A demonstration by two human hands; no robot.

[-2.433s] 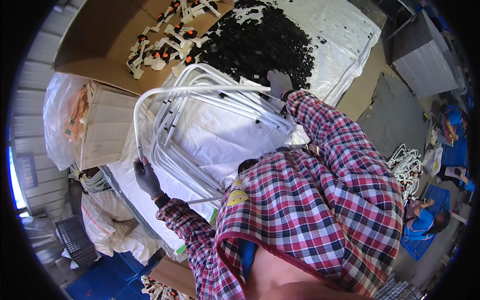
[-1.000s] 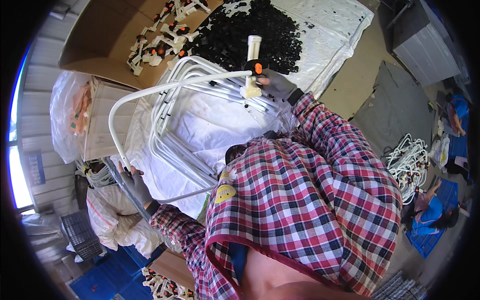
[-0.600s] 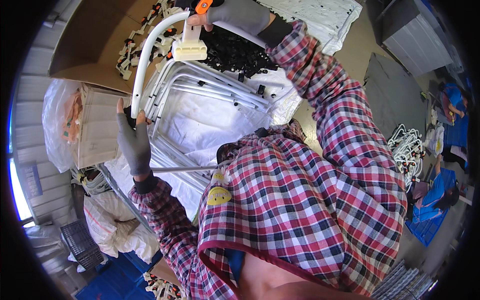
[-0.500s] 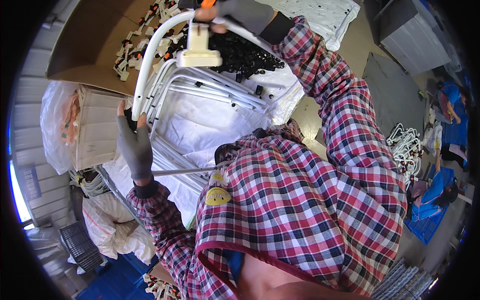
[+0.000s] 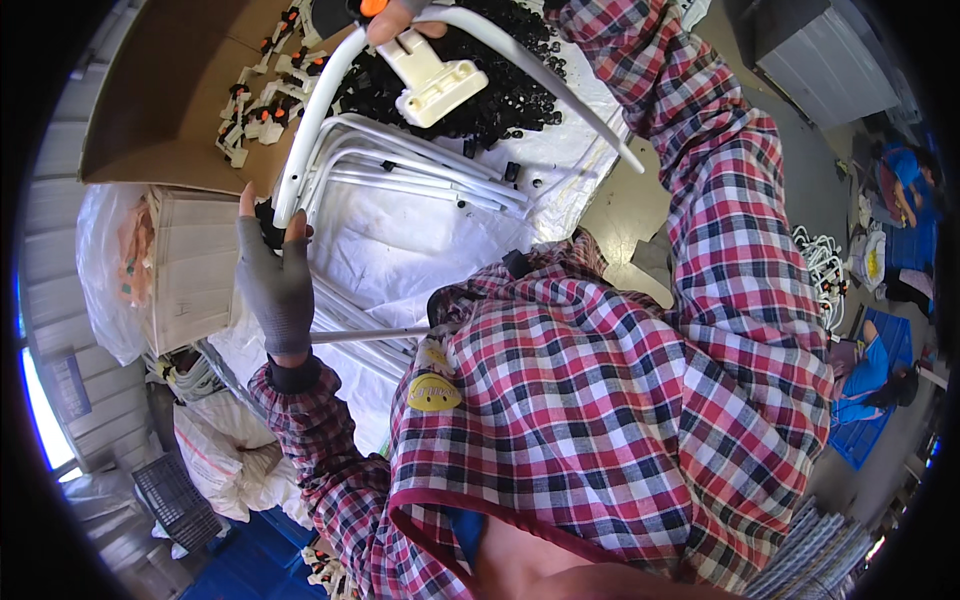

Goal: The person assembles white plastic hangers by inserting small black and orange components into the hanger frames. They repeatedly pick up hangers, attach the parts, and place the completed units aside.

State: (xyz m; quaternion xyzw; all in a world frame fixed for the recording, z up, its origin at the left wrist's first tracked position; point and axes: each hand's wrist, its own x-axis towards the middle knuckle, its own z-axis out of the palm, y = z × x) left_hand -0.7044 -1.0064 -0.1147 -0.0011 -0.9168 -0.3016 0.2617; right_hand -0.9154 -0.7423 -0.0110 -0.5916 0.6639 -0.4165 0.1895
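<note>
My right hand (image 5: 398, 18), in a grey fingerless glove and partly cut off by the top edge, grips a white bent tube (image 5: 325, 95) at its bend. A cream plastic bracket (image 5: 440, 88) with an orange piece (image 5: 373, 6) sits on the tube beside my fingers. One leg of the tube runs down to my left hand (image 5: 276, 290), also gloved. There, thumb and fingers close around a small black plastic piece (image 5: 270, 228) against the tube's lower end. The tube's other leg points right, its end free.
More white bent tubes (image 5: 400, 165) lie on the white sheeting (image 5: 400, 245), beside a heap of black parts (image 5: 505, 75). A cardboard box (image 5: 150, 110) holds cream-and-black brackets (image 5: 265, 115). A pale carton (image 5: 195, 265) stands left. People in blue (image 5: 870, 385) sit far right.
My right hand has moved slightly up and left, and the bracket has tilted. The tube's right leg has swung into view. My left hand stays at the lower end.
</note>
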